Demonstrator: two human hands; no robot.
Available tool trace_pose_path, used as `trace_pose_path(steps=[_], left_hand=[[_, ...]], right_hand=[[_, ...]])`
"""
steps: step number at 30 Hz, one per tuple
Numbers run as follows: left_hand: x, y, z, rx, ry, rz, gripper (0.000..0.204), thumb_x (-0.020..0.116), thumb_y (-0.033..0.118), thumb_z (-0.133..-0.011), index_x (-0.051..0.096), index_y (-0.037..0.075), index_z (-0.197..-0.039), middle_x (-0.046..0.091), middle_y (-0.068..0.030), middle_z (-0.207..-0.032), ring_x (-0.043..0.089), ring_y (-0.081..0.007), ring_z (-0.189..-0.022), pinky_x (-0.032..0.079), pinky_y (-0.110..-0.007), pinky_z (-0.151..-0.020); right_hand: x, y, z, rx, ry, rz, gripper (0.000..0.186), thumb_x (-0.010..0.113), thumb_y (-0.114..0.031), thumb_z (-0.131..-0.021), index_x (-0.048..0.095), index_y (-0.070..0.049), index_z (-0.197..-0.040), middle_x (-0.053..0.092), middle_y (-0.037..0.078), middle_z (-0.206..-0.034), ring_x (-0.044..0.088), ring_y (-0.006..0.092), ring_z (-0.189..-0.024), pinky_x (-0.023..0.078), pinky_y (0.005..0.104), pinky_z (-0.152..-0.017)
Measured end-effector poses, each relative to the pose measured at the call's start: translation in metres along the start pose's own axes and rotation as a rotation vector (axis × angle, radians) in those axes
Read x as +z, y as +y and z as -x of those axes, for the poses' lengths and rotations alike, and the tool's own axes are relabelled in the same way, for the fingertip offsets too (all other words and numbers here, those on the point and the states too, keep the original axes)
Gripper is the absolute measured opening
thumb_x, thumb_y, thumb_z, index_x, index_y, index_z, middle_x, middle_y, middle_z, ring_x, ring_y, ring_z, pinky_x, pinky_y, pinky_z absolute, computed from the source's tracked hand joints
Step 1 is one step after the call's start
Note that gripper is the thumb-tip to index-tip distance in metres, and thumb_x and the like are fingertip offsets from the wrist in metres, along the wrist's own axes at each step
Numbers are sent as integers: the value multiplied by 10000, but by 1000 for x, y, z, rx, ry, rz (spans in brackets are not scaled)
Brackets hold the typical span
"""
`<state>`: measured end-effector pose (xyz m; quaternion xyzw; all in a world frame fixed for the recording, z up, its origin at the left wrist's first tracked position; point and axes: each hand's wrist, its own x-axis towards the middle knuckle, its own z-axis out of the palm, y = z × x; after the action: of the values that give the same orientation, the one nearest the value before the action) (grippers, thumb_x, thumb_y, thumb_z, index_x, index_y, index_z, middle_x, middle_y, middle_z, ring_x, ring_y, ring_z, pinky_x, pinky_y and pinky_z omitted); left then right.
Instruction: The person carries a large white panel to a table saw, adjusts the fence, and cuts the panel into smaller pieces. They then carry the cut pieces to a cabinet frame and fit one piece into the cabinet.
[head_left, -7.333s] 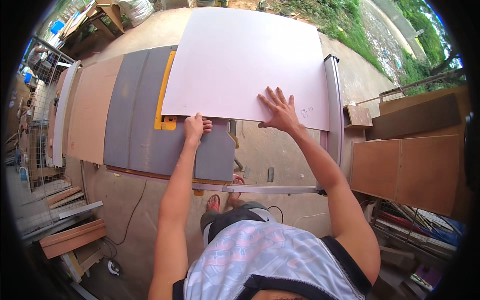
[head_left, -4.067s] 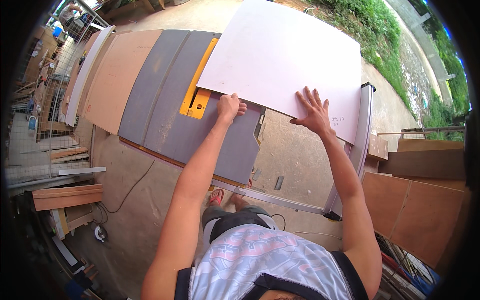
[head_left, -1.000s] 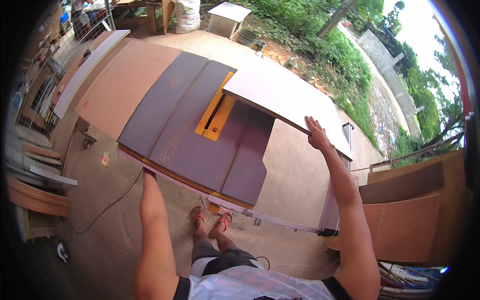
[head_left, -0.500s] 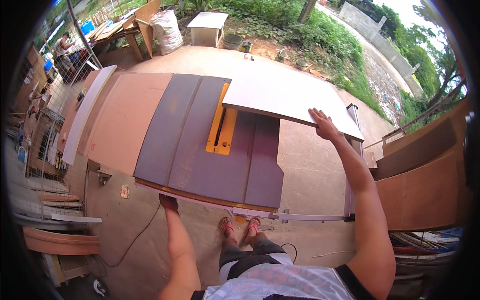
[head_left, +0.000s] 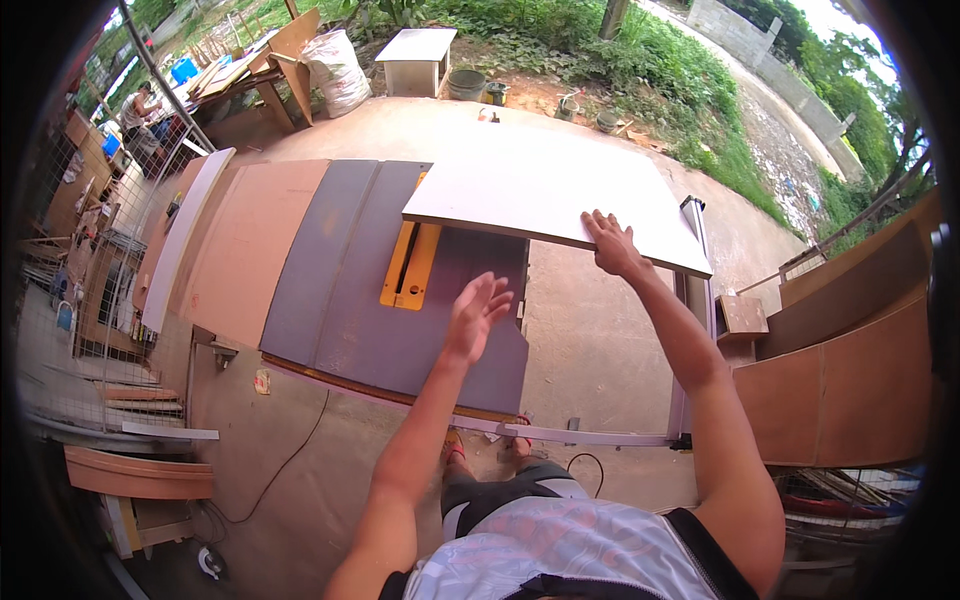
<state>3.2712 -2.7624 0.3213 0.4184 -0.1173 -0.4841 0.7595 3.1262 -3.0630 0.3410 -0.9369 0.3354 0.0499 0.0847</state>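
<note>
The panel (head_left: 540, 195) is laid partly on the table (head_left: 335, 290), long axis left to right, right end nearer. Its near edge is touched by the open right hand (head_left: 612, 243); the left hand (head_left: 480, 312) is held open. Floor (head_left: 600, 350) is edged by greenery (head_left: 540, 40).

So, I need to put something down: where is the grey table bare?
The grey table looks bare between the tan board and yellow insert. Crowded: far right, under the white panel; the left hand hangs nearby.
</note>
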Motion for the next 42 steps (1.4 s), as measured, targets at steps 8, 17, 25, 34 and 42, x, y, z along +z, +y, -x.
trace_pose_path(steps=[8,17,25,34,42], left_hand=[[66,-51,-177,-46,61,430,528,726,337,-934,560,32,-1332,655,-151,-1260,637,-346,-1156,530,-564,-1001],[46,-67,-171,50,128,303,271,695,101,-889,639,-17,-1126,712,-175,-1062,725,-331,-949,645,-496,-831],[71,-48,-122,134,216,322,198,723,52,-864,653,-77,-997,688,-173,-987,722,-300,-879,650,-467,-785],[62,33,-38,172,311,194,318,710,98,-873,612,-70,-1124,647,-196,-1073,718,-327,-941,666,-483,-803],[-18,145,43,249,288,163,353,696,102,-864,599,-65,-1159,669,-173,-1043,718,-290,-905,662,-478,-791]], right_hand=[[-4,-2,4,0,8,-48,826,507,101,-854,286,-120,-1618,239,202,-1682,222,456,-1541,200,729,-1187],[-36,71,33,-50,-66,-512,872,760,-512,-837,472,-43,-1514,474,226,-1540,446,365,-1439,351,510,-1192],[-43,179,84,329,67,-317,837,741,-525,-852,570,119,-1360,612,343,-1332,592,420,-1285,451,441,-1110],[-59,159,130,389,-123,-985,563,652,-526,-972,644,-5,-1186,708,118,-971,723,194,-838,606,334,-603],[-55,34,127,399,-92,-1277,482,619,-465,-1019,703,8,-986,685,66,-730,617,140,-496,466,290,-414]])
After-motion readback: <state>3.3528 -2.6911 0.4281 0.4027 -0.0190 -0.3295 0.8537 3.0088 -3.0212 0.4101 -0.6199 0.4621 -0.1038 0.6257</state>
